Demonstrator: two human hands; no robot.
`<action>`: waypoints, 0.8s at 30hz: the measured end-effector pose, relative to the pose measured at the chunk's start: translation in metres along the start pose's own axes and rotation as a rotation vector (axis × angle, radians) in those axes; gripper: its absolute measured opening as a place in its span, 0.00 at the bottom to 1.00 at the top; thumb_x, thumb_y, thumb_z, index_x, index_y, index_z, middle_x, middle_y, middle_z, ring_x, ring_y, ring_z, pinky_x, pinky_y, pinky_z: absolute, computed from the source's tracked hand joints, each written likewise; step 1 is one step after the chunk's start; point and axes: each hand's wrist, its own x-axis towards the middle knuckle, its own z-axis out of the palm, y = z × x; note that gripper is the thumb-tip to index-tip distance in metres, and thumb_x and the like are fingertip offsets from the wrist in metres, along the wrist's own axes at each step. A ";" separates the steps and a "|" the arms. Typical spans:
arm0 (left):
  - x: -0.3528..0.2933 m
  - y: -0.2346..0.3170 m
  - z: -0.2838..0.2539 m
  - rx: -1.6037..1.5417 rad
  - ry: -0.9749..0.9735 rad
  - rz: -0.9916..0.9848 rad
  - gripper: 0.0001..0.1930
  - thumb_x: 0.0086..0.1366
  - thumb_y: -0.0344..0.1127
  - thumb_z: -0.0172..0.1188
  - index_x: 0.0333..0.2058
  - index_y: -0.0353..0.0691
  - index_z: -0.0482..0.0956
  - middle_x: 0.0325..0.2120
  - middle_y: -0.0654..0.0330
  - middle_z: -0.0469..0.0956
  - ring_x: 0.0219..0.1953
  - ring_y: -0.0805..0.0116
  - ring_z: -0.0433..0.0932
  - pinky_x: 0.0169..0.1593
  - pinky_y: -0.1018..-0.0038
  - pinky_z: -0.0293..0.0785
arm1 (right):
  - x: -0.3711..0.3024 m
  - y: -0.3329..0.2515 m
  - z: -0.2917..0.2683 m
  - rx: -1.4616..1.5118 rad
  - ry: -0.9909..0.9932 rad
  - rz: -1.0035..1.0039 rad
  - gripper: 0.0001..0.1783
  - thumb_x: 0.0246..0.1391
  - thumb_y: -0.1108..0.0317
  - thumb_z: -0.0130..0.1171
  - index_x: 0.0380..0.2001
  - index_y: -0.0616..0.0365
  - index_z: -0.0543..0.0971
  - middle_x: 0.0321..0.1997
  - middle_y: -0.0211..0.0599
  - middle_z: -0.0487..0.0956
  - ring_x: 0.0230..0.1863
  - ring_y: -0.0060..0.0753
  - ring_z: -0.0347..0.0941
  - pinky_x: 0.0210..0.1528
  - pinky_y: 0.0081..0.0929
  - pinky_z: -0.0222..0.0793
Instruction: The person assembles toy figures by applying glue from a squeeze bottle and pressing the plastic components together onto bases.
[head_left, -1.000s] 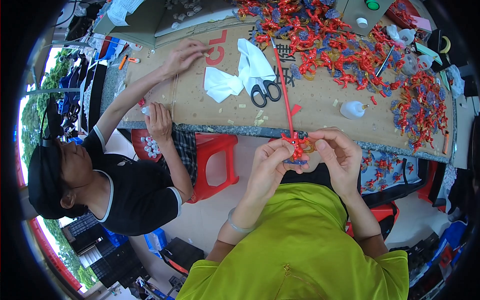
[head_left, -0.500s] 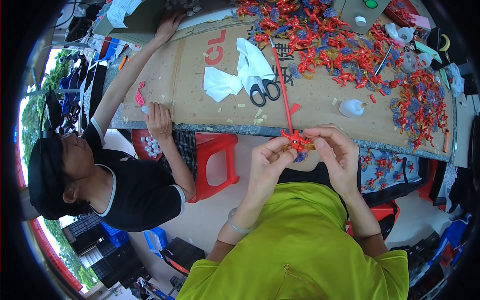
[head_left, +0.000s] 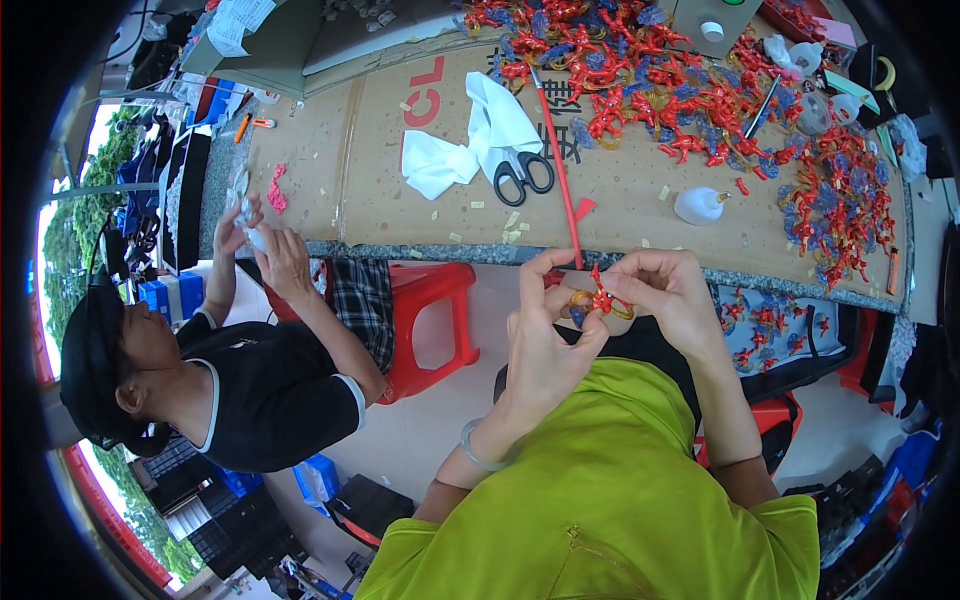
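Note:
A small red figurine (head_left: 602,300) with yellow and blue translucent parts is held just off the table's near edge. My right hand (head_left: 668,300) pinches it between thumb and fingertips. My left hand (head_left: 545,335) is beside it, index finger and thumb spread wide around its left side; the thumb tip is close below, and whether it touches I cannot tell. Just beyond my left fingers lies a long red-handled paintbrush (head_left: 560,150), its lower end at the edge. Black-handled scissors (head_left: 523,179) and a crumpled white cloth (head_left: 497,115) rest left of the brush.
Many similar figurines (head_left: 650,80) are heaped at the back and right. A white squeeze bottle (head_left: 701,205) stands nearer. At left a co-worker (head_left: 270,380) handles small white items by a red stool (head_left: 430,320). More figurines sit in a lined tray (head_left: 770,335) beside my right arm.
My left fingers have let go and spread apart, and the figurine has turned in my right hand. The co-worker's far hand has come back from the box to the other hand.

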 end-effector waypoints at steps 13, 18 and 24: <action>0.007 0.009 -0.002 -0.126 -0.195 -0.128 0.28 0.55 0.18 0.57 0.55 0.32 0.58 0.29 0.52 0.81 0.32 0.74 0.80 0.36 0.81 0.75 | -0.005 0.004 -0.009 0.051 0.018 0.035 0.07 0.54 0.71 0.61 0.28 0.65 0.80 0.24 0.29 0.79 0.25 0.14 0.71 0.28 0.15 0.65; 0.008 0.011 -0.027 0.028 -0.292 -0.128 0.26 0.59 0.23 0.58 0.55 0.33 0.62 0.34 0.52 0.82 0.32 0.73 0.81 0.36 0.79 0.77 | -0.063 0.019 -0.052 -0.170 0.084 0.124 0.07 0.51 0.71 0.65 0.26 0.64 0.81 0.21 0.25 0.77 0.23 0.11 0.67 0.25 0.14 0.60; 0.068 -0.001 -0.057 0.146 -0.156 0.012 0.14 0.64 0.26 0.53 0.49 0.34 0.72 0.32 0.57 0.83 0.31 0.77 0.80 0.29 0.82 0.72 | -0.152 0.115 -0.186 -0.901 0.728 0.395 0.09 0.47 0.69 0.64 0.24 0.67 0.81 0.19 0.46 0.78 0.21 0.38 0.76 0.25 0.34 0.66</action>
